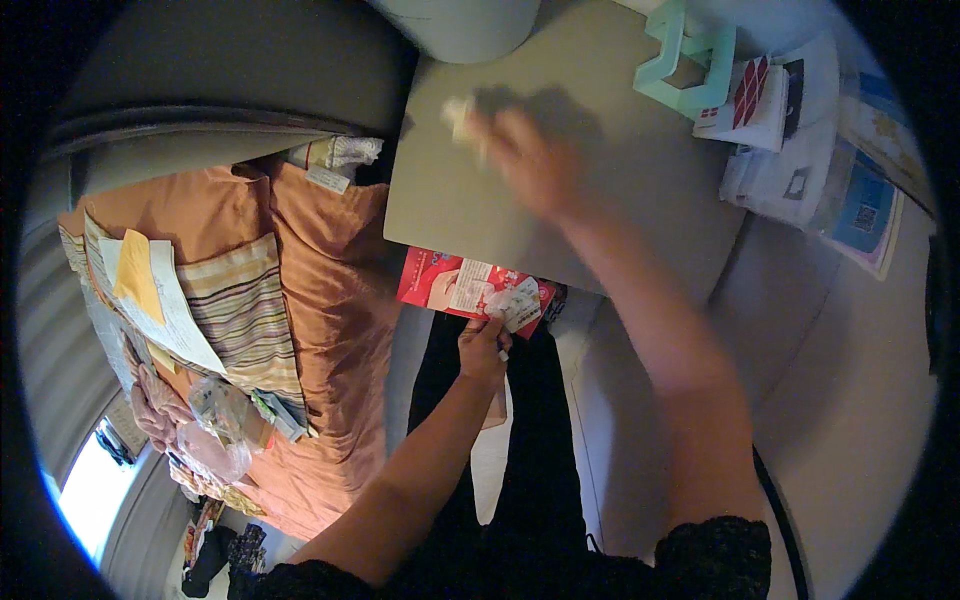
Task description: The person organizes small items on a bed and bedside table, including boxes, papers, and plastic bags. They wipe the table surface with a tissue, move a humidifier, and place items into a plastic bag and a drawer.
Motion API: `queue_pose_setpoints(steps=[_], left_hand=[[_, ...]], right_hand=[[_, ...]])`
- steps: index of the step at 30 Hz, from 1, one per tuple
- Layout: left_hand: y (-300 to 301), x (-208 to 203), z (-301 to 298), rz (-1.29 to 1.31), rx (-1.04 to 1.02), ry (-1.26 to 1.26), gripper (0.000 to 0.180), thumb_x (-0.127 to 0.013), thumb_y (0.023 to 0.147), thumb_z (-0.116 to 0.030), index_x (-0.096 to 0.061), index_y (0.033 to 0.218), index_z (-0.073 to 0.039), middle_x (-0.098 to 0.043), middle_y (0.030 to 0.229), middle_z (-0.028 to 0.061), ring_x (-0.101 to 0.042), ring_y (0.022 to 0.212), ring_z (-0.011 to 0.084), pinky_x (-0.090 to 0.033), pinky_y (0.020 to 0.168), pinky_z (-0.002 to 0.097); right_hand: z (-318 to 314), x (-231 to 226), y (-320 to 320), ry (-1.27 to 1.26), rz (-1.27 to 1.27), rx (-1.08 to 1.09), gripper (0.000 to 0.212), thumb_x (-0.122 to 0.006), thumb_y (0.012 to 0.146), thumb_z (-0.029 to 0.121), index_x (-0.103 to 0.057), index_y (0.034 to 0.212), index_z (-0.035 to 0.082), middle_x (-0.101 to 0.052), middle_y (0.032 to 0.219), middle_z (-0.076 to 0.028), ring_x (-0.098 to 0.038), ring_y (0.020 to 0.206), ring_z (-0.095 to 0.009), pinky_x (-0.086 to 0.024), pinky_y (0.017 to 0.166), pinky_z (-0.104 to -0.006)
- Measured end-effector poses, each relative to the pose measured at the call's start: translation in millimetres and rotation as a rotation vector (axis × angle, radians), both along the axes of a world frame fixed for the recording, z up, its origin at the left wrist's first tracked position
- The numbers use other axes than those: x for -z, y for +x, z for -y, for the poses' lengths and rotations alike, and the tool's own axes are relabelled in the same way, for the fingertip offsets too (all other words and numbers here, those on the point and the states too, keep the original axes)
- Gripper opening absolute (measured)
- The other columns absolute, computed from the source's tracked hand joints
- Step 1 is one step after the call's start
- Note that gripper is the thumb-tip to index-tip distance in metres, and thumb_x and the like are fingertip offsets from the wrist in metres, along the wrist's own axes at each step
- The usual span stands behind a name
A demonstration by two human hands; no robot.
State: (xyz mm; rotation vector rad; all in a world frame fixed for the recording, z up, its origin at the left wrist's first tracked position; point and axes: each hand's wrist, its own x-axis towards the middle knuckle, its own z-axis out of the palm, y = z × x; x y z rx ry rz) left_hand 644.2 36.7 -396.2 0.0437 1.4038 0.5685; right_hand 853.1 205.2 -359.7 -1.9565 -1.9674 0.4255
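- Right hand (530, 165) presses a white cloth (460, 115) flat on the grey table (640, 200), fingers closed over it, blurred.
- Left hand (483, 345) pinches the red packet (450, 285) at the table's near edge, steadying it.

We are in a home, in what looks like a bedroom. A bed covered with a rumpled rust-orange cloth (330, 300) fills the left side, with a striped folded textile (235, 300) and loose papers with a yellow sheet (150, 285) lying on it (plus crumpled clear plastic bags (215, 425) lower down). Beside the bed stands a plain grey tabletop (600, 200), cluttered at its far edge with a mint-green plastic holder (690, 60) and printed leaflets (830, 170).
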Motion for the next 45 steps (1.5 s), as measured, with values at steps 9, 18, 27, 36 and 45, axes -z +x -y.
queue_pose_setpoints(steps=[9, 18, 27, 36, 45], left_hand=[[-11.1, 15.3, -11.2, -0.019, -0.007, 0.025, 0.007, -0.059, 0.082, -0.004, -0.056, 0.077, -0.008, -0.052, 0.061, 0.0011, -0.045, 0.047, 0.0111, -0.035, 0.044, 0.0236], [-13.5, 7.8, -14.9, 0.023, 0.004, 0.009, 0.006, -0.059, 0.083, -0.005, -0.057, 0.078, -0.008, -0.052, 0.060, 0.0012, -0.046, 0.047, 0.0115, -0.035, 0.044, 0.0239], [-22.5, 13.0, -6.9, -0.015, -0.160, -0.133, 0.005, -0.058, 0.083, -0.005, -0.056, 0.079, -0.008, -0.053, 0.064, 0.0023, -0.046, 0.049, 0.0121, -0.035, 0.045, 0.0237], [-14.8, 4.5, 10.3, -0.006, 0.119, -0.044, 0.008, -0.058, 0.082, -0.005, -0.053, 0.076, -0.007, -0.050, 0.058, 0.0031, -0.046, 0.049, 0.0128, -0.037, 0.047, 0.0253], [6.9, -6.0, 16.9, -0.029, 0.184, -0.094, 0.006, -0.058, 0.082, -0.005, -0.053, 0.078, -0.007, -0.051, 0.061, 0.0025, -0.047, 0.051, 0.0129, -0.038, 0.047, 0.0262]], right_hand=[[25.5, 23.3, -78.9, 0.215, -0.051, -0.549, 0.023, -0.045, 0.092, 0.030, -0.057, 0.103, 0.014, -0.062, 0.091, -0.014, -0.064, 0.064, -0.030, -0.053, 0.054, -0.0435], [-69.4, 19.4, -22.4, 0.149, -0.035, 0.175, 0.038, -0.041, 0.091, 0.046, -0.051, 0.107, 0.013, -0.064, 0.081, -0.015, -0.062, 0.069, -0.039, -0.050, 0.067, -0.0499], [46.1, 11.4, -147.9, -0.340, -0.526, -0.281, 0.028, -0.047, 0.089, 0.020, -0.056, 0.106, 0.001, -0.061, 0.084, -0.023, -0.062, 0.073, -0.038, -0.051, 0.061, -0.0448], [65.2, 24.4, 46.4, -0.122, -0.208, 0.337, 0.024, -0.050, 0.088, 0.027, -0.058, 0.107, 0.015, -0.060, 0.098, -0.014, -0.060, 0.084, -0.034, -0.048, 0.074, -0.0466], [154.7, -25.0, 67.6, -0.177, -0.485, 0.637, 0.039, -0.049, 0.088, 0.030, -0.049, 0.125, 0.017, -0.057, 0.104, -0.018, -0.055, 0.100, -0.033, -0.046, 0.079, -0.0422]])
